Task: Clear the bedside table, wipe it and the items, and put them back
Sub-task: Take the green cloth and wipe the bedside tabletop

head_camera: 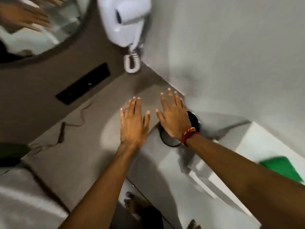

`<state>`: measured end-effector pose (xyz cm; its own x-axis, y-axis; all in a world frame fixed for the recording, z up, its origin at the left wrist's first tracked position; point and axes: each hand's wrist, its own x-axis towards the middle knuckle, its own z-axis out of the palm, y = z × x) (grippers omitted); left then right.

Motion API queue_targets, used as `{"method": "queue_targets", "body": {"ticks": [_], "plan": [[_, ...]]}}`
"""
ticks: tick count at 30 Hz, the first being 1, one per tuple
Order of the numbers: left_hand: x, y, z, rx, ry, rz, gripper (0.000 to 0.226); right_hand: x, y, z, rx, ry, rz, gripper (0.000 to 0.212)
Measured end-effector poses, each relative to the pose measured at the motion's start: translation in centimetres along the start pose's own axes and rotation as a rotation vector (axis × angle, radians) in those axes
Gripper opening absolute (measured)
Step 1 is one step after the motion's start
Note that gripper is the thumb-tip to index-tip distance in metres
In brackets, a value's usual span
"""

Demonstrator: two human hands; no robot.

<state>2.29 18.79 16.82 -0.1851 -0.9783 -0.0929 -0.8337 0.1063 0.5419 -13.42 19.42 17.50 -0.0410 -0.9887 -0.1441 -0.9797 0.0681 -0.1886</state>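
at the far left a round mirror (41,30) hangs on the wall, and below it a thin brown cable (72,124) trails loose across the grey bench (92,146). it is light and floppy, so it is best gathered at its plug end rather than dragged. higher up, a white wall phone (125,22) with a coiled cord sits fixed above the bench and looks like something to wipe in place.

the left hand (132,124) is stretched out flat, fingers spread, holding nothing, and hovers over the bare middle of the bench. the right hand (175,118), with a red thread at the wrist, is likewise splayed and empty. it lies over a round black-rimmed thing (194,119) near the bench's right edge, perhaps a small dish or stand, though blur makes that unsure. if it is glass or glazed it may be slippery and breakable, so take it by the rim with fingers and thumb.

at the far right a green cloth (283,167) lies on the white bedding (257,141), soft and easy to pinch up.
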Motion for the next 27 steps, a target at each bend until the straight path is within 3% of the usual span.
{"method": "queue_targets", "body": {"ticks": [8,14,19,27], "plan": [[-5.6,18.5,10.1,-0.236,-0.144,0.221,0.052,-12.6,17.8,-5.7,0.05,0.203,0.35,0.059],[-11.5,26.9,16.1,-0.158,-0.34,0.439,0.049,-24.3,26.3,-5.3,0.091,0.221,0.666,0.052],[-14.0,29.9,19.8,-0.042,-0.538,0.367,0.047,-29.7,28.9,-3.4,0.191,0.132,0.82,0.044],[-14.1,30.8,21.5,-0.052,-0.506,0.233,0.033,-29.2,29.4,-1.2,0.72,0.211,0.953,0.026]]}}
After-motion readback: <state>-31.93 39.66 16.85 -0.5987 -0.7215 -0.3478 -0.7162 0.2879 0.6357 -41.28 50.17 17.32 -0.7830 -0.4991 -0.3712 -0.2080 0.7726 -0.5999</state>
